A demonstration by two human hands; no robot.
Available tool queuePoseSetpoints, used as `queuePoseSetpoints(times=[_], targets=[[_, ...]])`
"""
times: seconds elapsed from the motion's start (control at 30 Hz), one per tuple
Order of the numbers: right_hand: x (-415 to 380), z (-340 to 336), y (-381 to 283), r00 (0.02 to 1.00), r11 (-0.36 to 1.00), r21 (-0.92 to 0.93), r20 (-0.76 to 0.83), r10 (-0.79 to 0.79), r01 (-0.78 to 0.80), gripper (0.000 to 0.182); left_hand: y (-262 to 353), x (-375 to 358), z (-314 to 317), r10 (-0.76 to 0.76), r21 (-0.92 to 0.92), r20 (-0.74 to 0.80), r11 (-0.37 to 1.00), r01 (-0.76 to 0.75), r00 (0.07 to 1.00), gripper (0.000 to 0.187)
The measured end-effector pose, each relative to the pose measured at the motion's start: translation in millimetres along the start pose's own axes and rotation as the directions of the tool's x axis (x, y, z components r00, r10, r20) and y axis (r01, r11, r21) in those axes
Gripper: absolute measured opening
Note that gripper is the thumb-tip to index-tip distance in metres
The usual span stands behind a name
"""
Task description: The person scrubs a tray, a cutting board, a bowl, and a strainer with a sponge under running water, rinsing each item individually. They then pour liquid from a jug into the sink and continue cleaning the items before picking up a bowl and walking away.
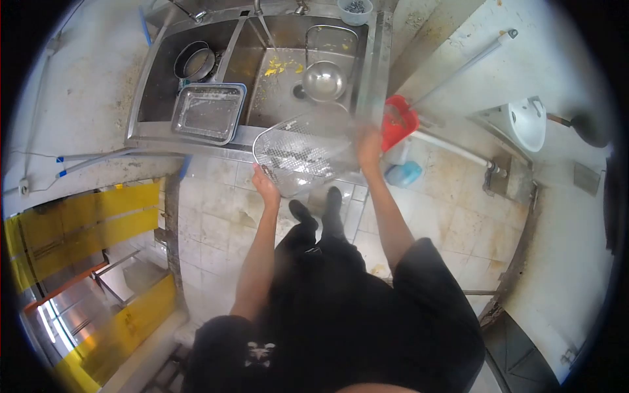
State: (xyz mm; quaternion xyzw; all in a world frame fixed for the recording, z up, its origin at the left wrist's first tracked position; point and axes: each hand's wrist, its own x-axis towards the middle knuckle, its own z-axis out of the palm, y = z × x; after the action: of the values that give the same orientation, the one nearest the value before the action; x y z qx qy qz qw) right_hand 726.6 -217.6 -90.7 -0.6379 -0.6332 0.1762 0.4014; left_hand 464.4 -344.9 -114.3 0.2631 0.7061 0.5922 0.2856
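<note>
Between my two hands I hold a perforated metal tray (295, 154), tilted over the front edge of the sink. My left hand (265, 186) is closed on its near left rim. At the tray's right side my right hand (369, 145) grips the edge, though the fingers are blurred. Beyond the tray, a round metal bowl (324, 81) sits in the right sink basin (255, 85) beside the drain. Yellow scraps (280, 66) lie on the basin floor, below the faucet (264, 26).
A rectangular metal tray (208, 112) rests across the left basin's front edge, near a round pan (194, 61). A wire rack (332, 40) leans in the right basin. To the right are a red dustpan (398, 123), a blue plastic item (403, 173) and a white washbasin (526, 124).
</note>
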Motion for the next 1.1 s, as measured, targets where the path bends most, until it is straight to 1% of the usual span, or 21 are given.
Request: queuePoseSetpoints(times=[0.07, 0.1, 0.17, 0.2, 0.27, 0.3, 0.4, 0.43, 0.47, 0.5, 0.57, 0.6, 0.63, 0.7, 0.77, 0.83, 0.87, 0.93, 0.97, 1.03, 1.1], targets=[[-23, -15, -3, 0.989, 0.989, -0.125, 0.117, 0.09, -0.076, 0.016, -28, 0, -14, -0.106, 0.009, 0.058, 0.994, 0.106, 0.993, 0.046], [-29, -17, 1, 0.99, 0.989, -0.123, 0.108, 0.092, -0.079, 0.016, -31, -4, -12, -0.099, 0.009, 0.065, 0.995, 0.099, 0.993, 0.046], [-49, -21, 5, 0.99, 0.978, -0.208, 0.132, 0.058, -0.03, 0.015, -37, -22, -13, -0.284, -0.177, -0.016, 0.944, 0.277, 0.959, 0.045], [-57, -25, -2, 0.99, 0.978, -0.207, 0.126, 0.061, -0.034, 0.015, -40, -26, -12, -0.28, -0.174, -0.011, 0.946, 0.274, 0.96, 0.045], [-73, -28, -17, 0.992, 0.996, -0.02, -0.097, 0.085, -0.087, 0.013, -49, -30, -15, -0.447, -0.3, -0.051, 0.86, 0.414, 0.893, 0.042], [-79, -30, -18, 0.992, 0.995, -0.023, -0.089, 0.092, -0.095, 0.013, -58, -29, -18, -0.455, -0.293, -0.055, 0.858, 0.421, 0.889, 0.042], [-91, -36, -19, 0.983, 0.982, 0.039, 0.006, 0.186, -0.186, 0.014, -69, -20, -24, -0.435, -0.132, 0.018, 0.892, 0.433, 0.9, 0.045], [-93, -36, -20, 0.996, 0.99, 0.118, 0.04, -0.078, 0.073, 0.014, -70, -16, -24, -0.437, -0.127, 0.019, 0.891, 0.436, 0.899, 0.045], [-97, -36, -21, 0.94, 0.926, 0.202, 0.054, -0.337, 0.32, 0.014, -64, -12, -21, -0.465, -0.063, 0.025, 0.883, 0.466, 0.885, 0.045], [-93, -35, -22, 0.941, 0.928, 0.199, 0.055, -0.333, 0.316, 0.014, -64, -8, -17, -0.491, -0.001, 0.033, 0.871, 0.491, 0.87, 0.044], [-73, -29, -19, 0.971, 0.991, 0.085, 0.206, -0.121, 0.105, 0.014, -67, -5, -10, -0.467, -0.046, 0.025, 0.883, 0.468, 0.884, 0.043], [-64, -21, -15, 0.993, 0.997, -0.019, 0.094, 0.072, -0.071, 0.015, -64, -1, -5, -0.435, -0.095, 0.02, 0.896, 0.434, 0.9, 0.042], [-71, -21, -13, 0.992, 0.997, -0.022, 0.1, 0.082, -0.08, 0.015, -62, -9, -10, -0.442, -0.088, 0.019, 0.893, 0.442, 0.897, 0.042], [-56, -21, -10, 0.988, 0.987, -0.067, 0.045, 0.148, -0.145, 0.015, -50, -8, 6, -0.494, -0.239, -0.002, 0.844, 0.479, 0.869, 0.04], [-76, -33, -12, 0.986, 0.987, -0.09, 0.086, 0.14, -0.132, 0.013, -42, -16, -3, -0.52, -0.211, -0.004, 0.835, 0.507, 0.854, 0.039], [-98, -48, -14, 0.995, 0.993, 0.068, 0.021, -0.097, 0.095, 0.012, -44, -5, -1, -0.526, -0.203, -0.007, 0.834, 0.514, 0.85, 0.038], [-105, -48, -14, 0.995, 0.994, 0.069, 0.029, -0.092, 0.09, 0.012, -48, -7, -2, -0.535, -0.206, -0.005, 0.827, 0.523, 0.845, 0.038], [-117, -51, -10, 0.972, 0.975, 0.048, -0.085, 0.22, -0.217, 0.009, -57, -12, -4, -0.553, -0.206, 0.0, 0.815, 0.541, 0.833, 0.037], [-125, -52, -9, 0.97, 0.973, 0.045, -0.084, 0.23, -0.227, 0.009, -50, -13, -7, -0.56, -0.166, -0.009, 0.818, 0.551, 0.829, 0.038], [-129, -45, -8, 0.957, 0.95, 0.172, -0.085, 0.278, -0.261, 0.01, -39, 0, -3, -0.553, -0.127, -0.01, 0.827, 0.547, 0.833, 0.038], [-130, -45, 5, 0.959, 0.95, 0.172, -0.071, 0.276, -0.261, 0.01, -46, 10, -9, -0.579, -0.079, 0.064, 0.809, 0.582, 0.813, 0.033]])
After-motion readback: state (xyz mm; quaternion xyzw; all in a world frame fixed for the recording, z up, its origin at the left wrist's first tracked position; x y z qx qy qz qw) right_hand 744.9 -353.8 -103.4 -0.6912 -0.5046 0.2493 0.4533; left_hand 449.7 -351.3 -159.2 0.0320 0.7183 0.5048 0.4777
